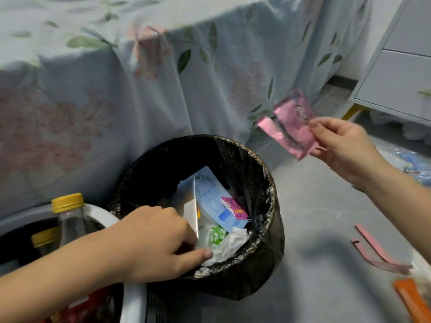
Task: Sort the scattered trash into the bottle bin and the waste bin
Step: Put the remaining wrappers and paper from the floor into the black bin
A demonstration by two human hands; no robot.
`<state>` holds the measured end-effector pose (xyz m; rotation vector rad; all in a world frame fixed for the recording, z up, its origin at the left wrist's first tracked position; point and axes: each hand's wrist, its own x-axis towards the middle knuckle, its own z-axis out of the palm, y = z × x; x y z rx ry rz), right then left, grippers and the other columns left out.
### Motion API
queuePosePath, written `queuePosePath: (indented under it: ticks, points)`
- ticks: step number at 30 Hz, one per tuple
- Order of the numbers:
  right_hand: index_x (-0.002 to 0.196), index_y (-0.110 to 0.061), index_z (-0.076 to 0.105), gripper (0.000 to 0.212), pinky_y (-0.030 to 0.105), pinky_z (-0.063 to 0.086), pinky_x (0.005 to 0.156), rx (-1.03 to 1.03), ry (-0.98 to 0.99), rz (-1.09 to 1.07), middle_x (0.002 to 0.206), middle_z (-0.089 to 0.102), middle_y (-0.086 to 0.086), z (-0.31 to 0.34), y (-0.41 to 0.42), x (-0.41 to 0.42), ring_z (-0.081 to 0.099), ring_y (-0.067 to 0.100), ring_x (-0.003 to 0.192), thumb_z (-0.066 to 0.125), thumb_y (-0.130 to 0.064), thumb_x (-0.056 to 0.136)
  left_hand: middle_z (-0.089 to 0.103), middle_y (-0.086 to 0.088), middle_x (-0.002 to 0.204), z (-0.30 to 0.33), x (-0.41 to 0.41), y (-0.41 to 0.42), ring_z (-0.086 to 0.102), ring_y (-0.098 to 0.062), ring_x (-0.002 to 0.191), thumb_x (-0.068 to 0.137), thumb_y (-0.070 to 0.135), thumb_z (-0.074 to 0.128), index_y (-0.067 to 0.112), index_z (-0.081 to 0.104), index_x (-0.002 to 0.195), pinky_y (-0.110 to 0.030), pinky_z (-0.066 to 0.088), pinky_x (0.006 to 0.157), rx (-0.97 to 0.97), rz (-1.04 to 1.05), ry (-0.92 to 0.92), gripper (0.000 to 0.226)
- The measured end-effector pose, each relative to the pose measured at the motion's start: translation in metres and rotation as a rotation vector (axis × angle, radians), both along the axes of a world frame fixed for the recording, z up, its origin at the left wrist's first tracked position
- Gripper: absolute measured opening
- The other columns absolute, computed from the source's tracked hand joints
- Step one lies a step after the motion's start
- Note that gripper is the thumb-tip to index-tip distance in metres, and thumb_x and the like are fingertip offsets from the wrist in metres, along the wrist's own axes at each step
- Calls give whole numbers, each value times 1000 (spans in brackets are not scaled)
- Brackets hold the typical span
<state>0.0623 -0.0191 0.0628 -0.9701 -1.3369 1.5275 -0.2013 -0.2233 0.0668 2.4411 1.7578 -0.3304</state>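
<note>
Nearest to us on the right, an orange flat packet [411, 299] and a couple of thin pink torn strips [377, 252] lie on the grey floor [326, 217]. At near left sits our white plastic bottle bin [133, 299], with a clear bottle with a yellow cap [70, 213] standing up in it and another yellow-capped one beside it. Our left hand [156, 243] reaches across that bin and into the round waste bin lined with a black plastic bag [263, 248], fingers [200, 254] bunched together down on the crumpled white tissue [231, 243]; we honestly can't tell if they're gripping it. Also in there are a light blue pouch [214, 197], a white card and a small pink wrapper [235, 208]. Further right, our right hand [342, 145] is up in the air to the right of the waste bin, fingers pinched on a shiny pink foil wrapper [291, 127]. Behind everything hangs a floral pale blue cloth [140, 89], with a white drawer cabinet [401, 78] at far right.
</note>
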Motion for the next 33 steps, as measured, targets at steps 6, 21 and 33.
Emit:
queuePosePath:
  ticks: [6, 21, 33]
  points:
    - [81, -17, 64, 7, 22, 49, 41, 335, -413, 473, 69, 66, 1, 32, -35, -82, 57, 15, 45, 70, -18, 80, 58, -11, 76, 6, 7, -1, 58, -29, 77, 87, 60, 36, 13, 55, 78, -31, 36, 61, 23, 54, 91, 52]
    - [94, -19, 72, 17, 10, 50, 77, 660, -884, 599, 83, 71, -11, 13, -43, -107, 65, -4, 79, 74, -28, 79, 59, -4, 70, 3, 3, -1, 58, -25, 73, 84, 61, 38, 18, 58, 77, -31, 46, 65, 24, 75, 25, 48]
    - [100, -12, 70, 21, 23, 38, 74, 237, -1096, -130, 94, 70, 8, -109, -14, 126, 61, 21, 79, 73, -11, 80, 51, 21, 118, 8, 53, 17, 53, -3, 107, 89, 53, 43, 36, 54, 116, -29, 49, 86, 286, -77, -431, 34]
